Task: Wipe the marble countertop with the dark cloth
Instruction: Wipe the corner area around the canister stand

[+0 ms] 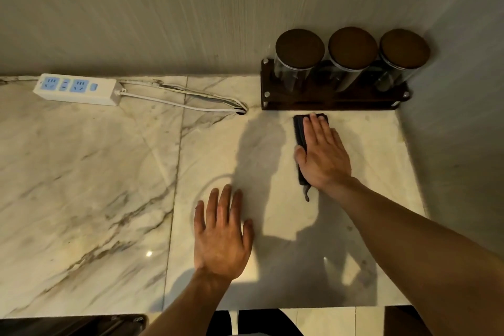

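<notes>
The dark cloth (pixel 299 133) is being pressed flat under the right hand (pixel 323 155), folded into a narrow strip whose long axis is running away from the person, its far end pointing at the rack of jars and a thin tail trailing out just beside the wrist. The right hand is being held fully open, palm down, fingers straight and together; nothing is being gripped, the cloth only being covered and held down. The left hand (pixel 222 234) is being laid flat and open on the bare table (pixel 90 172), fingers spread, with nothing under it, nearer the person and well apart from the cloth.

The table is being shown as polished pale marble with brown-grey veining and straight seams between slabs; it is glossy enough for light spots to be reflected. Just beyond the right fingertips a dark wooden rack (pixel 332 102) is being crowded by three clear cylindrical jars (pixel 351 63) with round dark lids, closing off the way ahead. Far beyond the left hand, a white power strip (pixel 77 89) with blue sockets is lying against the wall, its white cable (pixel 185 103) curving toward a hole in the table.
</notes>
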